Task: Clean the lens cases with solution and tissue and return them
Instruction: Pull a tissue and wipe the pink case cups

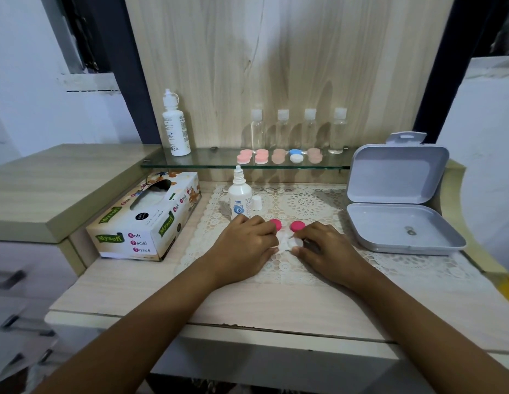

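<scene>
Curls the left grip [244,240] over one end of a crumpled white tissue [284,244], knuckles up. Pinches the other end in the right grip [324,247], thumb and forefinger tight on a small round wad. Probably wraps the lens case inside that wad, between the two grips; too covered to confirm. Holds both low over a lace mat [304,203].

Just beyond the fingertips, on the mat: two pink caps [276,224], off and side by side. Just behind the left grip: a small solution bottle [239,194], upright and open, its white bottle cap [256,202] beside it. Farther left, a tissue box [145,220]; to the right, a grey box [398,177] with its lid up. Above, on a glass shelf [191,163]: a row of lens cases [279,156], a tall white bottle [176,123], four clear bottles [297,129]. All on a pale wooden surface [134,291].

Looks like the wiping step, with solution likely already applied. Next calls for finishing the rub, then freeing one grip to fetch each pink cap and screw it on while the other steadies the case, then setting it back with the row on the shelf.
</scene>
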Available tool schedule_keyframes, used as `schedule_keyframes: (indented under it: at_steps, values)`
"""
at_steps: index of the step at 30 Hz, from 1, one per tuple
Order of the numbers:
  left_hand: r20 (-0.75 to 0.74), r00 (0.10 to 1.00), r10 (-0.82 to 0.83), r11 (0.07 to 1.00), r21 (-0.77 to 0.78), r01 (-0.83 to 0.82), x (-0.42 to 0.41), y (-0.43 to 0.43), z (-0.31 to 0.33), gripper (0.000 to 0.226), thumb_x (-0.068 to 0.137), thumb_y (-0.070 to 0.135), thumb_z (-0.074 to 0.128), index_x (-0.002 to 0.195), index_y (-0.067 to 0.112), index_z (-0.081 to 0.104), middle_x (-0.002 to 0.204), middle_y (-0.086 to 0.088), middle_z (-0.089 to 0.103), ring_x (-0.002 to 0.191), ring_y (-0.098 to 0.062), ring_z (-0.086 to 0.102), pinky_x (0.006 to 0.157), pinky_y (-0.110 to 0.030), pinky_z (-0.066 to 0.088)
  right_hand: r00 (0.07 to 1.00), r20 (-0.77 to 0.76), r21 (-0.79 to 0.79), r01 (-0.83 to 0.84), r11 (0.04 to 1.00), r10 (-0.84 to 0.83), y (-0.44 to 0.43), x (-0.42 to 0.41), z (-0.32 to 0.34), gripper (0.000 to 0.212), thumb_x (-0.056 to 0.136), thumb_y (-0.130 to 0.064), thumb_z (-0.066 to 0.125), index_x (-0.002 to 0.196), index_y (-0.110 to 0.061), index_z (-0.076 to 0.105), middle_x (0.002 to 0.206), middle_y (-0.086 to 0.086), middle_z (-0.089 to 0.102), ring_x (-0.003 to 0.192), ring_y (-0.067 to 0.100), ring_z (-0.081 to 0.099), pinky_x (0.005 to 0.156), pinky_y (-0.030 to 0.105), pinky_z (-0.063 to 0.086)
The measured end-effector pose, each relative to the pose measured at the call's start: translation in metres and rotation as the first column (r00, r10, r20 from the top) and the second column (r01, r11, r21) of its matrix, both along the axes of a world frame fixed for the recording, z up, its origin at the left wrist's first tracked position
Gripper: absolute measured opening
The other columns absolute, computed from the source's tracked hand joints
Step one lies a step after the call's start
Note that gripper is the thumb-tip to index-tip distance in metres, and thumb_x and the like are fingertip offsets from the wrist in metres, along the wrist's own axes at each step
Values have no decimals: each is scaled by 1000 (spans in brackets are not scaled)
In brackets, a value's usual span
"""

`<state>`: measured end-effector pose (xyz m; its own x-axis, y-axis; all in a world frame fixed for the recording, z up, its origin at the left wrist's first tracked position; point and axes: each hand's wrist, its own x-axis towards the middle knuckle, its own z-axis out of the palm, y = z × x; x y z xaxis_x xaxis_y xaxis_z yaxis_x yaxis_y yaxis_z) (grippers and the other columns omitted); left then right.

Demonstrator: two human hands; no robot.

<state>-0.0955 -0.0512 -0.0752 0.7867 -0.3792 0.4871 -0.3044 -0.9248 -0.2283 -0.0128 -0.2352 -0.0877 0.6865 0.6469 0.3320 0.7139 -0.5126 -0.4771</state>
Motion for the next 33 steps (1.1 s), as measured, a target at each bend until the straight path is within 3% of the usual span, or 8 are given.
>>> schedule_keyframes:
  at_steps: [7, 11, 13, 19, 22, 25, 29, 33]
  values:
    - [-293, 956, -27, 917, -388, -93, 3, 2, -7, 24, 89, 29, 53, 102, 10, 61, 101, 3, 50, 91, -12, 39, 81, -32, 32, 1000, 7, -4, -6, 1000, 6, 0, -2, 1, 27, 86, -36, 61, 109, -23, 63, 108, -4, 58, 103, 20, 48, 92, 40, 39]
    - [-372, 928, -27, 856, -488, -171, 4, 0, -9, 25, 89, 34, 52, 99, 12, 56, 98, 7, 44, 94, -14, 41, 85, -33, 37, 1000, 24, -41, 8, 999, -7, 1, -4, 2, 27, 86, -39, 59, 109, -24, 60, 109, -4, 56, 103, 18, 46, 92, 40, 39]
    - [-344, 938, -39, 816, -553, -169, 4, -1, -10, 28, 85, 37, 53, 98, 12, 57, 97, 7, 44, 93, -13, 43, 82, -29, 39, 1000, 25, -37, 15, 999, -14, 2, -4, 3, 28, 86, -40, 59, 109, -24, 60, 110, -6, 55, 105, 17, 46, 93, 39, 38]
    - [-215, 975, -62, 681, -723, -116, -2, -1, -6, 14, 91, 12, 57, 103, 5, 58, 92, 12, 44, 88, -5, 46, 75, -2, 31, 999, 44, -68, 24, 997, -21, 0, -8, 4, 33, 87, -41, 57, 115, -25, 59, 114, -3, 55, 108, 18, 46, 93, 37, 38]
    - [-175, 982, -77, 604, -791, -94, -5, 1, -3, 13, 91, 12, 56, 104, 15, 59, 96, 10, 53, 89, -2, 50, 77, -5, 34, 997, 75, -72, 30, 997, -25, 1, -9, 4, 35, 90, -39, 52, 120, -23, 57, 110, 0, 57, 106, 21, 48, 90, 34, 39]
    - [-170, 975, -143, 453, -887, -88, -11, -4, 3, 18, 88, 11, 61, 99, 25, 58, 95, 15, 62, 92, -4, 57, 79, -14, 44, 997, 68, 0, 38, 999, -38, 2, -10, 6, 39, 92, -41, 48, 126, -23, 54, 111, -1, 59, 106, 19, 51, 86, 30, 39]
    - [-150, 960, -235, 312, -947, -72, -14, -12, 5, 24, 84, 9, 66, 95, 28, 55, 94, 10, 66, 89, -3, 62, 74, -21, 48, 994, 105, 148, -12, 989, -3, 1, -14, 12, 59, 79, -60, 39, 114, -19, 62, 99, -10, 58, 98, 13, 50, 85, 38, 40]
    - [-131, 954, -271, 238, -969, -65, -14, -17, 5, 23, 82, 14, 69, 95, 26, 54, 88, 6, 70, 78, -7, 62, 68, -24, 47, 971, 231, 255, -115, 960, 55, 2, -19, 12, 42, 81, -56, 50, 95, -19, 66, 89, -18, 53, 89, 8, 48, 79, 43, 43]
